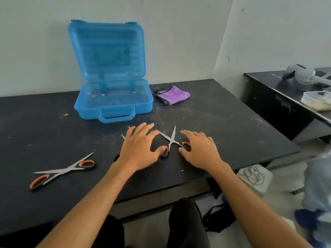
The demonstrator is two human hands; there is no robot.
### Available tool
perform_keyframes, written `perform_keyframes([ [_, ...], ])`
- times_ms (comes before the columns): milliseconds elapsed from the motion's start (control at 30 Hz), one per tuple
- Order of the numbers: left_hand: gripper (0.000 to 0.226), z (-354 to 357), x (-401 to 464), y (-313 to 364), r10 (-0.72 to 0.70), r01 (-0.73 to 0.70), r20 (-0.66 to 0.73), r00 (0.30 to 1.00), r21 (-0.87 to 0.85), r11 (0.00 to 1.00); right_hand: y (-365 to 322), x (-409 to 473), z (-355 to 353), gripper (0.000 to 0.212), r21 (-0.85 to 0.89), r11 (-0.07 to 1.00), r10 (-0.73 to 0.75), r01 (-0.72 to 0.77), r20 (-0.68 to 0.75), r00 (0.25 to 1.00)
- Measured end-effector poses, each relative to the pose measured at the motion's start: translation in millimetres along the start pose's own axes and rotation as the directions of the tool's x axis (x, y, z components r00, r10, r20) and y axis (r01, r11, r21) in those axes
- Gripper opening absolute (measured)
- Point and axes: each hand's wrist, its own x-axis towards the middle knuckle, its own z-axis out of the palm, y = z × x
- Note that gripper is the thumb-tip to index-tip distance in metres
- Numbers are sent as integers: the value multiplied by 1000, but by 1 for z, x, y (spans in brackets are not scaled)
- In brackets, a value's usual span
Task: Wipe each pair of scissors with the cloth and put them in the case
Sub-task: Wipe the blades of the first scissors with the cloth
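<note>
Both hands lie palm-down, fingers spread and gripping nothing, on the table [223,122], the left hand [138,149] and right hand [198,151] flanking opened scissors [171,138], thumbs touching its handles, before the open case [114,102].

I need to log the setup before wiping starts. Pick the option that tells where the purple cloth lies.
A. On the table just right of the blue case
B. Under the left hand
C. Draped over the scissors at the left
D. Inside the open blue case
A: the purple cloth lies bunched on the dark table beside the right wall of the open blue case, with neither hand touching it.
</note>
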Motion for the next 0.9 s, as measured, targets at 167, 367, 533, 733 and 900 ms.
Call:
perform_keyframes([
  [167, 56, 15, 7, 5, 36, -36, -19, 999, 11, 999, 3, 6, 6, 43, 50, 999, 16, -17, 5, 1000],
  [367, 49, 21, 7, 7, 36, -35, -33, 999, 10, 999, 0, 12, 9, 29, 96, 995, 15, -6, -95, 995],
  [533, 36, 12, 8, -1, -83, 65, -54, 995, -280, 958, -7, 15, 16, 25, 192, 981, 17, 33, -252, 968],
  [733, 40, -9, 5, -22, -127, 66, -117, 985, -428, 901, -39, 30, 11, 21, 213, 963, -43, 167, -490, 871],
  [900, 47, -21, 4, -45, -185, 98, -162, 969, -435, 895, -79, 50, 7, 22, 224, 944, -89, 244, -538, 838],
])
